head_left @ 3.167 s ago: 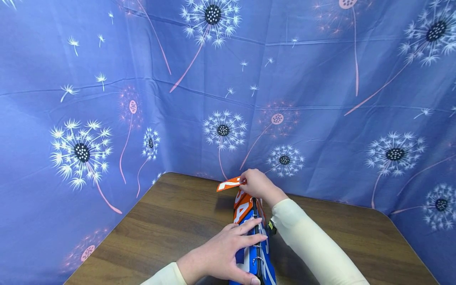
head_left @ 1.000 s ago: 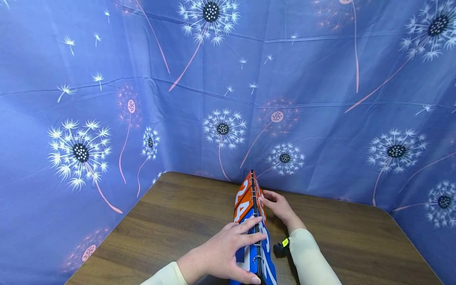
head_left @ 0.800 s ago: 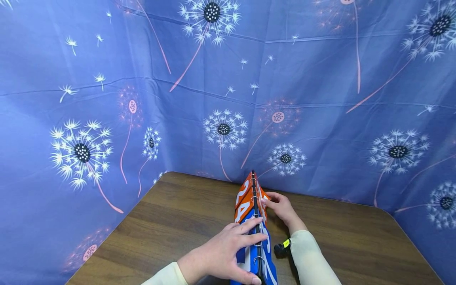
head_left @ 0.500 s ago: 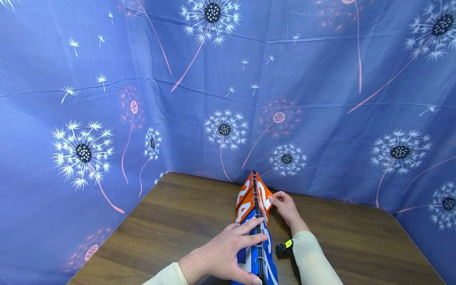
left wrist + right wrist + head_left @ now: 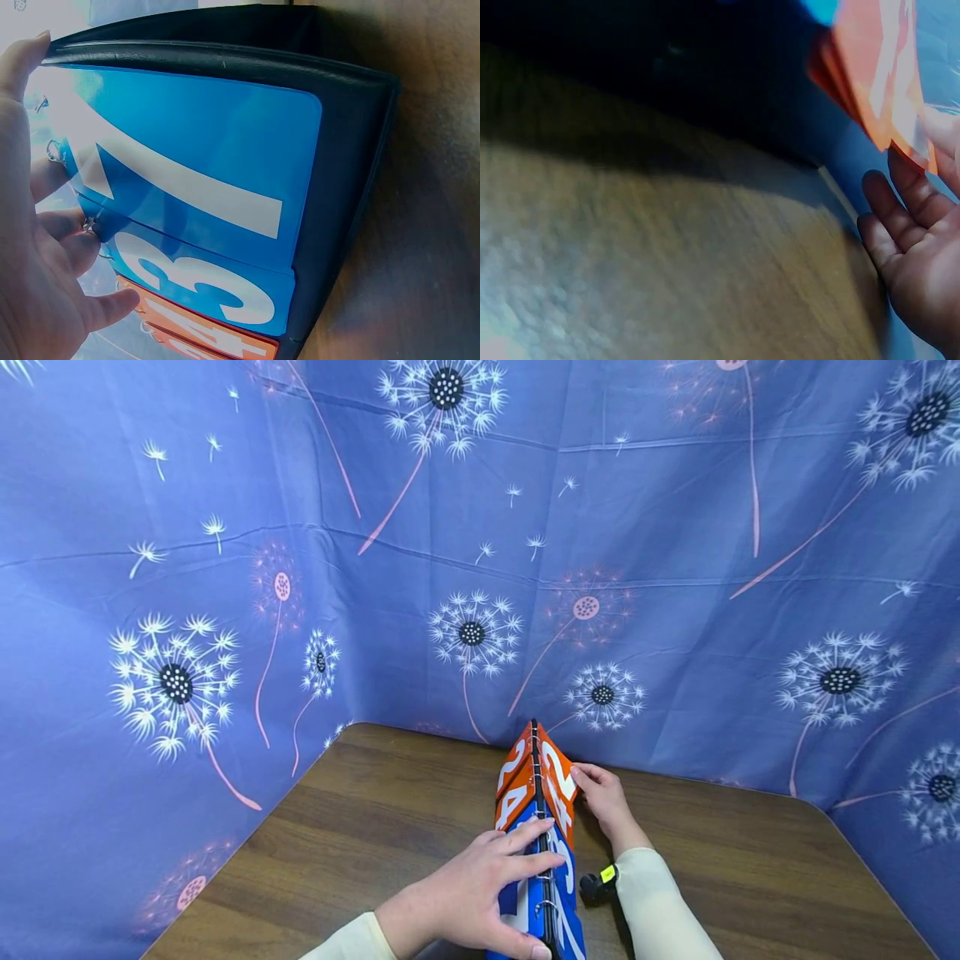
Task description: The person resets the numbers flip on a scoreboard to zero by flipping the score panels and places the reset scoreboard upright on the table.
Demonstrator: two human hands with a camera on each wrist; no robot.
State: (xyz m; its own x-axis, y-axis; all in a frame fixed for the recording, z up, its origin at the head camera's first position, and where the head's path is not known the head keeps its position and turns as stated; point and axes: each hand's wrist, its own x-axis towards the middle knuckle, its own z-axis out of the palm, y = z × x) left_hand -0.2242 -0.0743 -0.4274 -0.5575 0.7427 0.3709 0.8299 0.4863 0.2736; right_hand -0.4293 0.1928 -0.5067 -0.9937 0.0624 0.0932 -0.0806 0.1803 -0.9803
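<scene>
Closest in, the left hand (image 5: 476,889) spreads its fingers over the ridge of a tent-shaped black flip scoreboard (image 5: 345,165), blocking part of it from above. The scoreboard stands mid-desk, on brown wood grain (image 5: 360,810). Its left face shows two blue numbered cards (image 5: 255,131), then two orange ones, partly cut off! One small black device with a yellow label (image 5: 596,887) sits at the right wrist. Farther along, the right hand (image 5: 606,797) pinches an orange "2" card's (image 5: 557,768) edge. Behind everything: blue dandelion-print fabric (image 5: 390,577).
</scene>
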